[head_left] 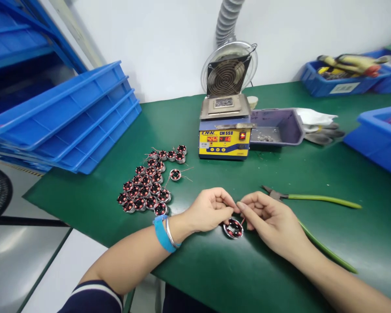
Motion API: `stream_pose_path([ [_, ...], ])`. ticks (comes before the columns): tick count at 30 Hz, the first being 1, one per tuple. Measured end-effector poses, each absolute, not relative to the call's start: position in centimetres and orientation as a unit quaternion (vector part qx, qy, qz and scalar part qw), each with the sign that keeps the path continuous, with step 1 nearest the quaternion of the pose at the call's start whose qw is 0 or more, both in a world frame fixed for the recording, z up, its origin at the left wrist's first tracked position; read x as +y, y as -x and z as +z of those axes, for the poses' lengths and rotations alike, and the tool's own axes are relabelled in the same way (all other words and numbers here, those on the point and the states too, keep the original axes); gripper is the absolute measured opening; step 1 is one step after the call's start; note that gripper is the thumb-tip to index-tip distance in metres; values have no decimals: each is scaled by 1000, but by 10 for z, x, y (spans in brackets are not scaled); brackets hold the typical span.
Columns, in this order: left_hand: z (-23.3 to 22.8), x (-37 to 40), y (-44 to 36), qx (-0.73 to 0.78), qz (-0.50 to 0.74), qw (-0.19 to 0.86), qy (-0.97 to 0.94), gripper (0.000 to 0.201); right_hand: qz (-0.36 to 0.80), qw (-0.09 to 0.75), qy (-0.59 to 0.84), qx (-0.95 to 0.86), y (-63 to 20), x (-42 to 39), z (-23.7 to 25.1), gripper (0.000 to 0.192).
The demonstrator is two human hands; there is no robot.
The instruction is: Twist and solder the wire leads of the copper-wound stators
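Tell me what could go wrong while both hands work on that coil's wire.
1. The left hand and right hand pinch thin wire above the coil; a hard tug might snap it.
2. The cutters lie just behind the right hand; a backward sweep could catch the tips.
3. The coil pile sits near the left wrist and could scatter.

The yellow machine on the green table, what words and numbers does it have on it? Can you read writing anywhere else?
"CM 558": on the front of the yellow machine, at the top.
Brand logo left of that: too blurred to read.
Red lit digits on its two displays: too blurred to read surely.
Small labels under the displays: too small.
White label on the far blue bin: blurred, unreadable.
Nothing readable on the coil under the two hands.
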State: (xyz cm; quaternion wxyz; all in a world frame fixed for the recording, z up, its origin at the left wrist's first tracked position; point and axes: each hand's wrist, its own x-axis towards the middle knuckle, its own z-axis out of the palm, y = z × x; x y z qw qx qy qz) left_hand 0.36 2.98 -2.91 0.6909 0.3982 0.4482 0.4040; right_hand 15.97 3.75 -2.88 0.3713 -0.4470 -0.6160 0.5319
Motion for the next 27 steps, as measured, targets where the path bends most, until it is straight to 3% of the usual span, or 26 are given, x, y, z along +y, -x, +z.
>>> stream_pose_path([
  [5,-30,31,1,445,360,693,-438,26,524,382,443,-619,-166,40,-33,43],
  [12,-28,32,-4,491,401,656,-409,44,450,368,414,-701,-191,39,-38,33],
  [20,-19,35,-10,541,355,652,-395,5,339,389,384,-766,-183,38,-36,23],
  [27,-15,35,-14,547,350,653,-390,9,312,430,359,-767,-180,42,-31,16],
])
